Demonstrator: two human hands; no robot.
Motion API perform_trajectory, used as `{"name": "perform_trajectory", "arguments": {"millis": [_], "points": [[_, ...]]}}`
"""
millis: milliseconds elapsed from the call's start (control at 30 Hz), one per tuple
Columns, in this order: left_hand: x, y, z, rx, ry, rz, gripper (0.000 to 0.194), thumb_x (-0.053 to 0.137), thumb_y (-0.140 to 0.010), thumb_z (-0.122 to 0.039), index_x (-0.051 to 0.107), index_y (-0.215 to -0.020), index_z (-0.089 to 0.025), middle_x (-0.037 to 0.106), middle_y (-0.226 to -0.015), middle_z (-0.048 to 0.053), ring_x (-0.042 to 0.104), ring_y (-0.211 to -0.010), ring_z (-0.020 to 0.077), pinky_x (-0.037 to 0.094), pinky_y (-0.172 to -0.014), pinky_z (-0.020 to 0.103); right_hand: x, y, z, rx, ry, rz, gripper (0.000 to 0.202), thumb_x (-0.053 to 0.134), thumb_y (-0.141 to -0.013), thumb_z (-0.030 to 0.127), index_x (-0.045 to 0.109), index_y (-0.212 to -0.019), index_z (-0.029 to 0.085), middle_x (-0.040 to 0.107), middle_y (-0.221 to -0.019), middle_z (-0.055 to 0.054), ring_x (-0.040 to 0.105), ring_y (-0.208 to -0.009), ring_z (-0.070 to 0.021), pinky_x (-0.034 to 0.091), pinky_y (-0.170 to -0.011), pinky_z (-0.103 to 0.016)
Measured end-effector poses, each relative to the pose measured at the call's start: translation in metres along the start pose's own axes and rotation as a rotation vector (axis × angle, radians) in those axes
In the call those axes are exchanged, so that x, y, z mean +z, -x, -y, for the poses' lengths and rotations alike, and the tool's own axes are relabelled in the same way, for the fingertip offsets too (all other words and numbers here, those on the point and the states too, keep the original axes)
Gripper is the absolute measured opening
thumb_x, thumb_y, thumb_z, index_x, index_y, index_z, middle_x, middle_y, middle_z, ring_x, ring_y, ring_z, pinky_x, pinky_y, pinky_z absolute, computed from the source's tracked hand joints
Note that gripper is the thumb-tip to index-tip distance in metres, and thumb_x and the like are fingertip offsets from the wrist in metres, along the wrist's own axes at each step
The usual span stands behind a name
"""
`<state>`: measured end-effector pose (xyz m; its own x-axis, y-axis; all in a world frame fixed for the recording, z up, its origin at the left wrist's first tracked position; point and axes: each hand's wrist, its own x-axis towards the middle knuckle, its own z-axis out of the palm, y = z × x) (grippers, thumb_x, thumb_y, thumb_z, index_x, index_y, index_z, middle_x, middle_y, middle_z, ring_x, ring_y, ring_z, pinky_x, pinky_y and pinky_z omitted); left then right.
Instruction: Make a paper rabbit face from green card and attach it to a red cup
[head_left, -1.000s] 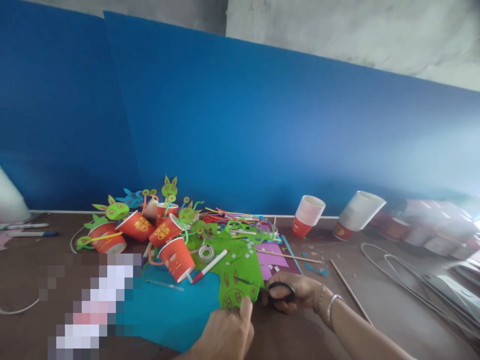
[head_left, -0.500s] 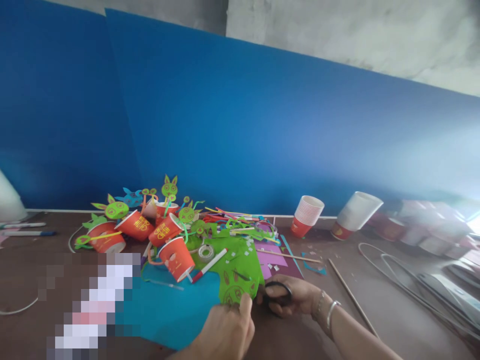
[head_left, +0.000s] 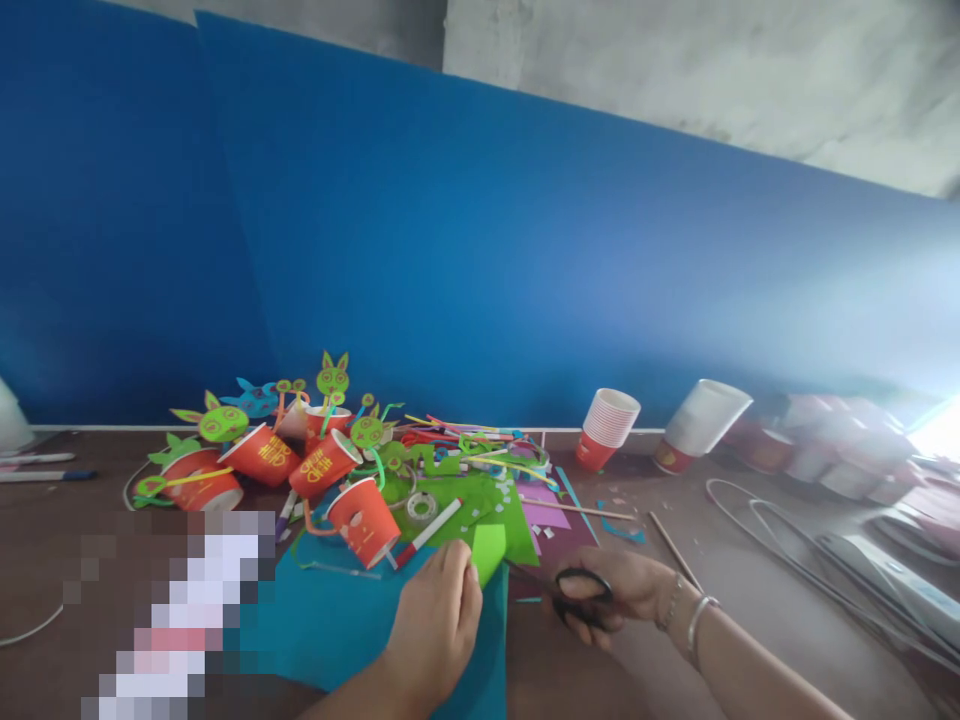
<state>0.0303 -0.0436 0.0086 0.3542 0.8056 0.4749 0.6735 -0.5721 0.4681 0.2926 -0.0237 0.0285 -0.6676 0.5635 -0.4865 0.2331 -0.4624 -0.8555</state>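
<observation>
My left hand (head_left: pixel 439 625) is closed round a piece of bright green paper (head_left: pixel 489 550), above the right edge of a blue paper sheet (head_left: pixel 330 630). My right hand (head_left: pixel 630 590), with bracelets at the wrist, grips black-handled scissors (head_left: pixel 583 573) by their finger loops. The blades point left toward the green paper; whether they touch it I cannot tell. Just beyond lie a larger green sheet (head_left: pixel 521 535) with small white squares, a tape roll (head_left: pixel 410 508) and a red-capped white marker (head_left: pixel 435 525).
Red paper cups (head_left: pixel 367 525) with straws and green animal-face cutouts (head_left: pixel 332 378) crowd the left. Stacked cups (head_left: pixel 606 420) stand at the back right. Thin sticks (head_left: pixel 675 550), a cable (head_left: pixel 750 510) and a power strip (head_left: pixel 885 585) lie on the right. A blue panel (head_left: pixel 480 250) rises behind.
My left hand has lifted the green paper and shifted left, and the drawn animal face on it no longer shows. My right hand has drawn the scissors rightward. The view has shifted slightly.
</observation>
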Motion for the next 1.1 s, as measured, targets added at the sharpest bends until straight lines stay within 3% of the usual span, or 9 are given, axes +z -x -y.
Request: {"name": "perform_trajectory", "arguments": {"millis": [133,200,333,500,733,967,1100], "points": [[0.003,-0.001,0.003,-0.045,0.064,0.009,0.016,0.028,-0.093,-0.017,0.040,-0.084,-0.022,0.055,-0.060,-0.003,0.058,-0.054,0.0147,0.034,-0.047,0.025,-0.010,0.021,-0.005,0.048,-0.017,0.033,0.060,0.069,-0.065,0.059,0.068,-0.089,0.004,0.065,-0.058,-0.005,0.045,-0.032,-0.0046,0.038,-0.031,-0.015],[0.004,0.000,0.002,-0.035,0.061,-0.030,0.017,0.028,-0.093,-0.016,0.040,-0.083,-0.022,0.054,-0.063,-0.001,0.057,-0.057,0.0149,0.036,-0.050,0.025,-0.008,0.032,-0.003,0.026,-0.023,-0.004,0.054,0.069,-0.068,0.055,0.068,-0.086,0.004,0.065,-0.057,-0.004,0.039,-0.029,-0.0024,0.033,-0.028,-0.013],[0.003,-0.001,-0.002,0.092,0.003,-0.082,0.019,0.029,-0.092,-0.013,0.041,-0.080,-0.021,0.054,-0.073,0.002,0.054,-0.067,0.0176,0.041,-0.061,0.029,0.018,0.039,0.000,-0.032,-0.081,-0.076,0.055,0.065,-0.072,0.055,0.068,-0.090,0.004,0.064,-0.056,-0.004,0.041,-0.029,-0.0025,0.026,-0.026,-0.012],[0.001,0.000,-0.006,0.225,-0.090,-0.068,0.016,0.033,-0.089,-0.012,0.043,-0.081,-0.021,0.055,-0.073,0.003,0.053,-0.066,0.0195,0.038,-0.060,0.031,0.044,0.032,-0.015,-0.042,-0.133,-0.188,0.058,0.061,-0.074,0.058,0.066,-0.091,0.003,0.060,-0.052,-0.003,0.049,-0.031,-0.0057,0.022,-0.024,-0.012],[0.005,0.005,-0.008,0.276,-0.131,-0.077,0.016,0.034,-0.087,-0.011,0.041,-0.079,-0.022,0.055,-0.062,-0.001,0.053,-0.055,0.0170,0.032,-0.050,0.030,0.027,0.041,-0.024,-0.040,-0.176,-0.225,0.055,0.062,-0.071,0.059,0.065,-0.086,0.006,0.057,-0.045,0.000,0.045,-0.029,-0.0055,0.017,-0.023,-0.013],[0.007,0.007,-0.009,0.374,-0.196,-0.015,0.015,0.039,-0.080,-0.007,0.039,-0.081,-0.022,0.058,-0.065,0.000,0.054,-0.055,0.0170,0.030,-0.049,0.030,0.019,0.004,-0.016,0.003,-0.194,-0.098,0.051,0.063,-0.070,0.058,0.066,-0.071,0.007,0.059,-0.047,-0.002,0.048,-0.030,-0.0064,0.020,-0.023,-0.015],[0.009,0.009,-0.009,0.410,-0.251,0.036,0.022,0.046,-0.075,-0.006,0.041,-0.089,-0.021,0.060,-0.068,0.000,0.055,-0.057,0.0180,0.031,-0.049,0.030,0.011,-0.012,-0.014,0.015,-0.264,-0.022,0.049,0.063,-0.071,0.055,0.066,-0.076,0.007,0.062,-0.050,-0.002,0.051,-0.032,-0.0079,0.032,-0.028,-0.016]]}}
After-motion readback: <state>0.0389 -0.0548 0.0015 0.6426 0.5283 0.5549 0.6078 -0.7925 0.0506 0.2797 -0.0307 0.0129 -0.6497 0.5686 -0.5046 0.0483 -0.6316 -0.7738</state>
